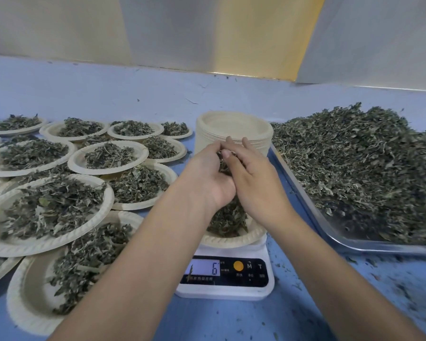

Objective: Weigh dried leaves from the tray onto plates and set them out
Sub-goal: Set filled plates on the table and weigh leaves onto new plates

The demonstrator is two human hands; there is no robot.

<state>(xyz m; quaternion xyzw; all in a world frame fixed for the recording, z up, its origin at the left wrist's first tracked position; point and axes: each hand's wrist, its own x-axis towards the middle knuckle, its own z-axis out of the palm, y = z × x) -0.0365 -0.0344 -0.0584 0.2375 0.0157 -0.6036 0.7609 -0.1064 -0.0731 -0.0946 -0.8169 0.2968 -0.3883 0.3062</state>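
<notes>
A white digital scale (225, 289) stands in front of me, its display showing 6. On it sits a beige paper plate (229, 239) with a small heap of dried leaves (228, 219). Above that plate my left hand (207, 175) and my right hand (255, 178) are cupped together around a clump of dried leaves (224, 163), and some leaves hang down between them towards the plate. To the right lies a metal tray (330, 232) heaped with dried leaves (359, 168).
A stack of empty paper plates (234, 126) stands behind the scale. Several filled plates (47, 207) overlap each other across the left of the blue table (231, 318). Leaf crumbs are scattered at the right front. A pale wall runs along the back.
</notes>
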